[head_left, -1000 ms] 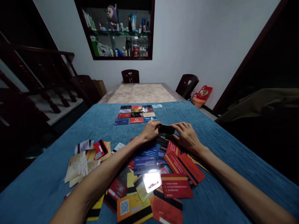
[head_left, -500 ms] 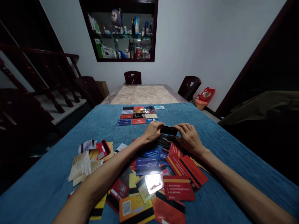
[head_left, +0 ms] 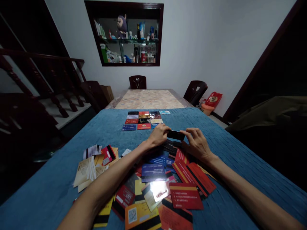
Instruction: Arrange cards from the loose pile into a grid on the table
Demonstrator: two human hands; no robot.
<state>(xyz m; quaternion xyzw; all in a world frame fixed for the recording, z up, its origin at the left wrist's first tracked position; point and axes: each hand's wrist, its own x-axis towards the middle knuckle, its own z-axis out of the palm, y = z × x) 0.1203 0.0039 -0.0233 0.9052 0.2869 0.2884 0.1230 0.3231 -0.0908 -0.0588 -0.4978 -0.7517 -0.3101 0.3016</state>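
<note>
over blue cloth (head_left: 109, 127), just past scattered cards (head_left: 153, 174) at six o'clock, pinching a black card (head_left: 176, 135) by its ends, with left hand (head_left: 158, 134) at nine o'clock, right hand (head_left: 198, 142) at three; short of card rows (head_left: 144, 121) between ten and eleven.

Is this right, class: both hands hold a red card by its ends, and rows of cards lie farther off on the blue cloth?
The colour is wrong: the head view shows a black card between the left hand and right hand. The rows of cards on the blue cloth are as stated.
</note>
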